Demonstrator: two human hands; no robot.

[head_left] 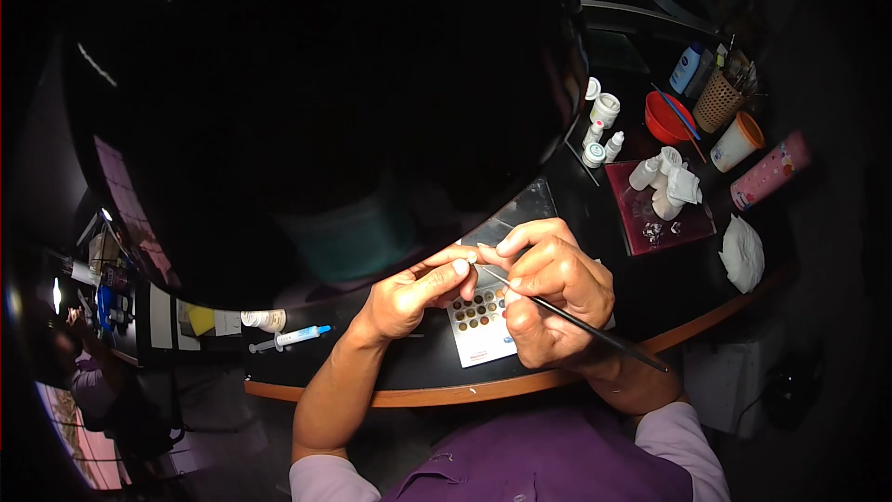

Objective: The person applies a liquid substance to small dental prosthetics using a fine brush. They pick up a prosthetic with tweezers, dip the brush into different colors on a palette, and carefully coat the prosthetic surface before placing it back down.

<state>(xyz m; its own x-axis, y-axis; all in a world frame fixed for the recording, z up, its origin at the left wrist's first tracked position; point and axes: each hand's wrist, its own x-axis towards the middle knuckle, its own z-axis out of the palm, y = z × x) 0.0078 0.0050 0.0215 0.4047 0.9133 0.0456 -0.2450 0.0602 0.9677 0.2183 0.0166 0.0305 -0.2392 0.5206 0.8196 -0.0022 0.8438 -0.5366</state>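
Note:
A tiny whitish piece (471, 260), too small to name surely, sits pinched between the thumb and finger of my left hand (404, 299). My right hand (565, 286) grips a slim black-handled brush (609, 336) like a pen; its fine tip points left and reaches close to the piece. Whether the tip touches it, I cannot tell. Below both hands lies a white palette (478, 350) with rows of small round wells in brown and yellowish tones. My right hand hides part of it.
A large dark glossy shape (307, 130) blocks the upper left. To the right are a dark red slab (636, 232) with white bottles, crumpled white tissue (742, 256), a red bowl (662, 121) and a woven brush holder (718, 102). At left lies a syringe (299, 336).

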